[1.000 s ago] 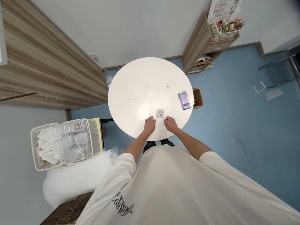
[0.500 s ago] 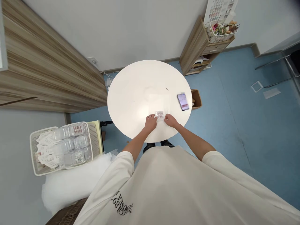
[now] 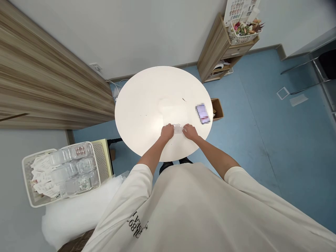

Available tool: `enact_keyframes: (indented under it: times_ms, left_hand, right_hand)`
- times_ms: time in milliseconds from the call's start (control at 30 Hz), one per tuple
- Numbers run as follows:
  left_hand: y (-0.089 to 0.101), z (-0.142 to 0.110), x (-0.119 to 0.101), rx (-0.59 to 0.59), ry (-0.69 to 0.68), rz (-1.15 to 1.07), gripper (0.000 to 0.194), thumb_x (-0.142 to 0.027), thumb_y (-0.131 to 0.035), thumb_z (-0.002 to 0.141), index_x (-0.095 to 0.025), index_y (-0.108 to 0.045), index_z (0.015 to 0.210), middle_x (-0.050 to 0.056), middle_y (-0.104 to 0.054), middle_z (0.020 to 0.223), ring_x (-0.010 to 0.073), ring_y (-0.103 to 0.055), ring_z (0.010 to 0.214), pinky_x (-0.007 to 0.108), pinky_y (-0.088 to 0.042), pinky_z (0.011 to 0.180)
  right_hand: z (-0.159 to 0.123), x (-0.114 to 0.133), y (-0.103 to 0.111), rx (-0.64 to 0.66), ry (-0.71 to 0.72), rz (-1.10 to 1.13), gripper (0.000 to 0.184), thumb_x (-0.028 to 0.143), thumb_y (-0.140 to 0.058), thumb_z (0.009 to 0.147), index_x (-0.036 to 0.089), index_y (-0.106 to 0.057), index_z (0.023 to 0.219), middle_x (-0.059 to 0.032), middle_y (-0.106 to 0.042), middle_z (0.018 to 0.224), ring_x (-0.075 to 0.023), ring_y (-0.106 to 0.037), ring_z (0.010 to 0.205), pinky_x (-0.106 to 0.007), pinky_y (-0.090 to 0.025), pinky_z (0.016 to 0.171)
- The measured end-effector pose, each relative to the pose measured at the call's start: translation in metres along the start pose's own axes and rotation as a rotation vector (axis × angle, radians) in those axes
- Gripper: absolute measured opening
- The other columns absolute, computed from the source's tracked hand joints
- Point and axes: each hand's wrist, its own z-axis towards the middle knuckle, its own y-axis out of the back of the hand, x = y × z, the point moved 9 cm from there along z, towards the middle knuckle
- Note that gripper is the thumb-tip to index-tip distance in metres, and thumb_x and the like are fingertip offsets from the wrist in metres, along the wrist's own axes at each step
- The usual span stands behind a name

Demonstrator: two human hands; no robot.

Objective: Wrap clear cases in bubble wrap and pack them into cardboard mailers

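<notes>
Between my two hands, close to the near side of the round white table (image 3: 147,91), is a small clear plastic box (image 3: 177,125). Small pieces inside it show only along its far strip. Its near part looks plain and whitish; whether a film covers it or it is tilted I cannot tell. My left hand (image 3: 167,132) closes on its left side, knuckles up. On the right side, my right hand (image 3: 190,132) pinches it with curled fingers. A faint pale rectangle, perhaps a thin clear sheet (image 3: 174,112), lies flat just beyond the box.
A blurred-out phone (image 3: 202,113) lies at the table's right. White baskets with clear plastic boxes (image 3: 83,164) stand at left above rolled white wrapping (image 3: 70,217). An open cardboard box (image 3: 217,109) sits right of the table, a wooden cabinet (image 3: 215,52) behind.
My fingers have closed in on the box from both sides. Its contents, fully visible before, now show only in a narrow far strip. The view has shifted slightly.
</notes>
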Motion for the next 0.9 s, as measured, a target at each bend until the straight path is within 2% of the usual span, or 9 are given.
enact_keyframes:
  times_ms: [133,200,267,333,400,567,700,800,900]
  left_hand:
    - [0.007,0.003,0.002,-0.028,0.017,0.006,0.029,-0.016,-0.039,0.1,-0.015,-0.057,0.123,0.016,-0.063,0.121,0.0279,-0.065,0.112,0.042,-0.045,0.095]
    - [0.017,-0.002,-0.003,-0.13,-0.029,0.022,0.036,-0.008,-0.044,0.094,-0.015,-0.054,0.128,0.019,-0.058,0.135,0.0308,-0.056,0.128,0.048,-0.039,0.107]
    - [0.021,-0.011,-0.016,-0.219,-0.152,0.033,0.044,-0.003,-0.046,0.088,-0.017,-0.053,0.129,0.02,-0.048,0.149,0.0323,-0.042,0.144,0.054,-0.028,0.117]
    - [0.014,-0.02,-0.031,-0.215,-0.293,0.027,0.043,-0.003,-0.047,0.087,-0.018,-0.056,0.126,0.018,-0.046,0.153,0.0314,-0.037,0.147,0.054,-0.025,0.12]
    - [0.0,-0.023,-0.037,-0.165,-0.347,0.023,0.041,-0.005,-0.048,0.087,-0.019,-0.058,0.125,0.018,-0.048,0.151,0.0307,-0.041,0.145,0.051,-0.029,0.119]
    - [-0.017,-0.015,-0.029,-0.181,-0.239,0.084,0.05,-0.008,-0.051,0.087,-0.015,-0.05,0.136,0.02,-0.044,0.155,0.0326,-0.04,0.145,0.049,-0.034,0.115]
    - [-0.016,-0.009,-0.025,-0.209,-0.203,0.089,0.052,-0.004,-0.049,0.084,-0.015,-0.048,0.135,0.02,-0.048,0.151,0.0319,-0.045,0.14,0.046,-0.039,0.108]
    - [-0.013,-0.006,-0.022,-0.222,-0.179,0.064,0.049,-0.002,-0.046,0.084,-0.016,-0.051,0.13,0.019,-0.053,0.144,0.0311,-0.05,0.134,0.044,-0.041,0.103]
    - [-0.01,-0.003,-0.021,-0.216,-0.18,0.033,0.045,-0.005,-0.047,0.084,-0.015,-0.052,0.127,0.018,-0.056,0.139,0.0318,-0.052,0.13,0.044,-0.041,0.101]
  right_hand:
    - [0.013,-0.002,0.003,0.022,-0.029,-0.06,0.028,0.029,-0.041,0.104,0.019,-0.066,0.109,-0.0139,-0.063,0.122,-0.028,-0.059,0.105,-0.039,-0.045,0.085]
    - [0.018,-0.003,0.004,0.026,-0.046,-0.071,0.028,0.03,-0.041,0.104,0.02,-0.067,0.106,-0.0139,-0.064,0.119,-0.0277,-0.06,0.102,-0.038,-0.045,0.084]
    - [0.021,-0.003,0.005,0.029,-0.055,-0.079,0.027,0.031,-0.043,0.103,0.02,-0.067,0.105,-0.0141,-0.063,0.117,-0.0277,-0.06,0.102,-0.038,-0.045,0.084]
    - [0.024,-0.004,0.004,0.032,-0.06,-0.086,0.026,0.03,-0.044,0.103,0.02,-0.068,0.104,-0.0143,-0.063,0.116,-0.0277,-0.06,0.102,-0.038,-0.045,0.084]
    - [0.025,-0.004,0.003,0.028,-0.059,-0.085,0.026,0.029,-0.043,0.102,0.019,-0.068,0.103,-0.0141,-0.064,0.116,-0.0274,-0.06,0.102,-0.037,-0.045,0.083]
    - [0.026,-0.005,0.003,0.014,-0.056,-0.068,0.027,0.03,-0.043,0.102,0.019,-0.067,0.108,-0.014,-0.065,0.117,-0.0277,-0.061,0.102,-0.038,-0.046,0.084]
    - [0.016,-0.002,0.011,-0.085,-0.027,-0.008,0.036,0.028,-0.044,0.1,0.018,-0.056,0.132,-0.0149,-0.064,0.127,-0.029,-0.06,0.109,-0.041,-0.045,0.091]
    - [0.001,0.011,0.02,-0.228,0.1,-0.067,0.04,0.021,-0.043,0.098,0.016,-0.054,0.136,-0.0168,-0.058,0.138,-0.0311,-0.051,0.125,-0.045,-0.038,0.103]
    - [-0.013,0.033,0.012,-0.196,0.301,-0.163,0.04,0.014,-0.041,0.096,0.018,-0.06,0.132,-0.015,-0.058,0.138,-0.0311,-0.045,0.131,-0.047,-0.031,0.109]
